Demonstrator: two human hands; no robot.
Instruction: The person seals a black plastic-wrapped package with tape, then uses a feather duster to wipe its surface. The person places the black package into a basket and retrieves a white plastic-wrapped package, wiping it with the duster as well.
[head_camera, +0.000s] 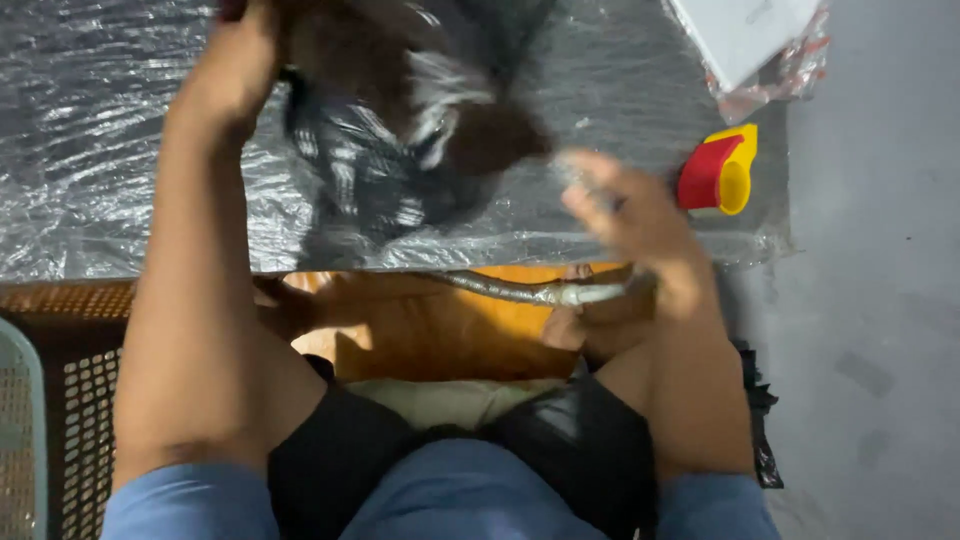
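My left hand (232, 70) is raised at the top left and grips a dark brown and black patterned piece of cloth (400, 130), which hangs blurred over the clear plastic sheet (90, 150). My right hand (630, 215) is blurred, fingers apart, just right of the cloth's lower edge and holds nothing. It hovers near a red and yellow tape dispenser (718, 170) lying on the sheet.
A white flat package in plastic wrap (750, 40) lies at the top right. An orange surface (440, 320) with a grey strap (530, 292) is below the sheet. A perforated brown crate (70, 400) stands at the left. Grey floor (880, 300) is on the right.
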